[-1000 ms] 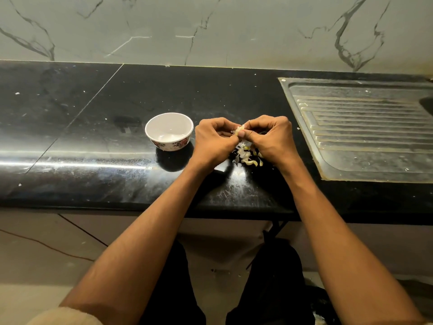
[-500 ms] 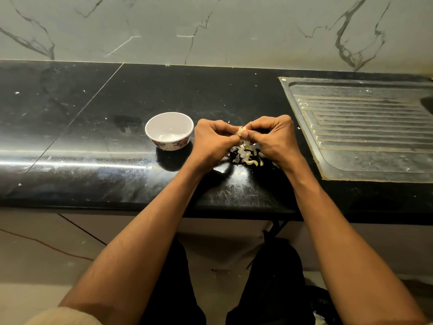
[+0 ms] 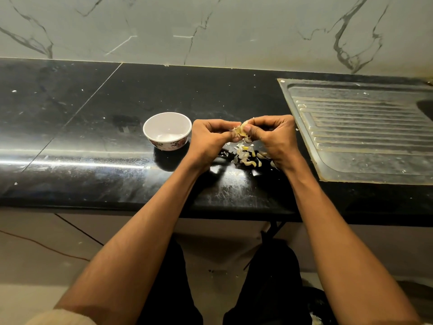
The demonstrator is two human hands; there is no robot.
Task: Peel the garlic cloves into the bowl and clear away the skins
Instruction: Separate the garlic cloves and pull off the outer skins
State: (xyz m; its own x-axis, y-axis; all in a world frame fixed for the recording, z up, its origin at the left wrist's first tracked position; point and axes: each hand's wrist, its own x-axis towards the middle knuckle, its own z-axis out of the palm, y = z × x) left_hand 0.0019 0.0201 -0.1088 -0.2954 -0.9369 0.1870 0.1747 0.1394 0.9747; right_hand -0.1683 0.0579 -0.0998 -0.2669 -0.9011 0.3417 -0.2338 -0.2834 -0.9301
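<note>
1. Garlic clove (image 3: 241, 131) is pinched between both hands just above the black counter (image 3: 93, 137), the left hand (image 3: 210, 139) curling its fingers and thumb round the clove's left side and the right hand (image 3: 275, 137) nipping the right side with its thumb and fingertips.

2. Seen from that shared grip, the white bowl (image 3: 152, 127) stands to the left, just beside the left hand and apart from it, making the left hand the nearer one for the drop.

3. Directly below the grip, on the counter between the two wrists, lies a loose heap of skins (image 3: 246, 157); some pieces may be unpeeled cloves, too small to tell.

4. The clove's long axis cannot be read; fingers cover most of it, and pale skin shows at its top edge.

5. The bowl's inside looks nearly bare, so the peeling appears to be at an early stage, with clearing of the skins not yet begun.

6. To the right of the grip, beyond the right hand, the steel draining board (image 3: 363, 137) sits well clear of the work.
</note>
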